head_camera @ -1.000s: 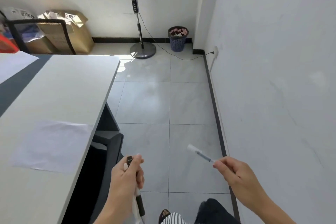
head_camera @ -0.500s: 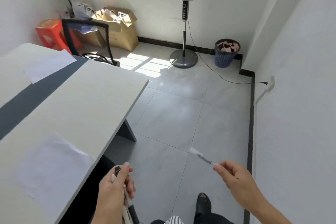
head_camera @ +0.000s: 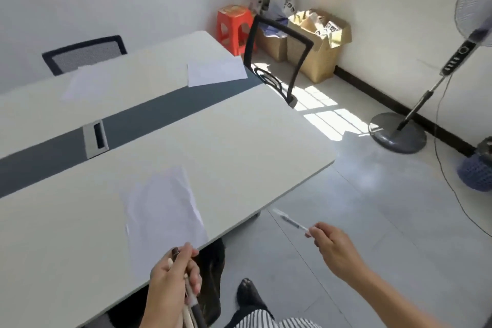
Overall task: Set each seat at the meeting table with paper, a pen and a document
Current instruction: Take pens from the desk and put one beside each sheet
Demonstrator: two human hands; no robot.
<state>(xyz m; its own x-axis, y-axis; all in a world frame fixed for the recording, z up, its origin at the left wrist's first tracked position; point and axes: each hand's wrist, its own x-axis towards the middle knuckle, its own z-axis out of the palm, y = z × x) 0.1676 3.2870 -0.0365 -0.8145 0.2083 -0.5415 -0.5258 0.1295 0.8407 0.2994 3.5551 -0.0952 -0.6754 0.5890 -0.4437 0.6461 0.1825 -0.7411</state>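
Pinching one clear pen [head_camera: 291, 221] by its end in the right hand [head_camera: 335, 250], out in the air past the table [head_camera: 239, 141] edge, over the floor. Gripping a bunch of pens [head_camera: 190, 298] in the curled left hand [head_camera: 173, 277], at the table's near edge, just beside a sheet [head_camera: 162, 210] lying flat there. Beyond the grey strip [head_camera: 149, 117], two more sheets [head_camera: 215, 72], each near one of the chairs [head_camera: 277, 61].

We stand in a small office meeting room, long white table [head_camera: 239, 146] with a grey cable strip [head_camera: 159, 114], mesh chairs [head_camera: 87, 52] drawn up, sheets [head_camera: 215, 72] at the seats, fan [head_camera: 398, 136], boxes [head_camera: 319, 61] by the wall
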